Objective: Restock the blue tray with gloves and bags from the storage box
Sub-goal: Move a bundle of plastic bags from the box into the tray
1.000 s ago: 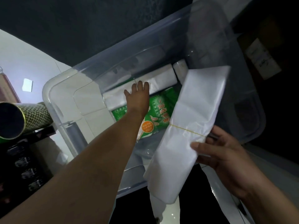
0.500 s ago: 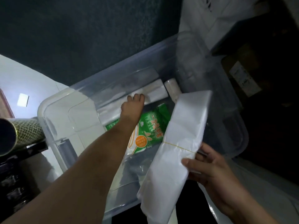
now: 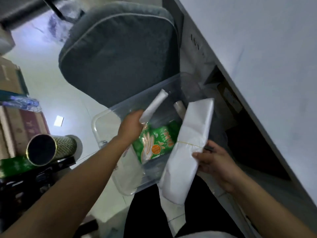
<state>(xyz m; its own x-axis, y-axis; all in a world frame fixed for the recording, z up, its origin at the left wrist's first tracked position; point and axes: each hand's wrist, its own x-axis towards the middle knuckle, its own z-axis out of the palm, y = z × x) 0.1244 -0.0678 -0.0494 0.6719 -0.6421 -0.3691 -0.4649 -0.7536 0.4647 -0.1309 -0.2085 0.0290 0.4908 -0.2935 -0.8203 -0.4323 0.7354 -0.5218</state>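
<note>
A clear plastic storage box [image 3: 96, 122] sits on the floor in front of me. My left hand [image 3: 131, 125] is inside it, shut on a white roll of bags [image 3: 155, 105] that it holds lifted and tilted up to the right. My right hand [image 3: 214, 163] grips a banded bundle of white bags [image 3: 192, 140] over the box's right side. A green pack of gloves [image 3: 154, 143] lies on the box's bottom between my hands. Another small roll [image 3: 179, 107] stands at the back. No blue tray is in view.
A grey cushioned chair seat [image 3: 116, 54] stands just behind the box. A white cabinet [image 3: 257, 48] runs along the right. At the left are a green-patterned tube [image 3: 51, 149], cardboard boxes [image 3: 17, 121] and dark clutter. The floor is white tile.
My left hand closed on the white roll lying at the back of the box and lifted it, tilting it upright. The view rose, showing the chair and cabinet. The right hand kept holding the bundle.
</note>
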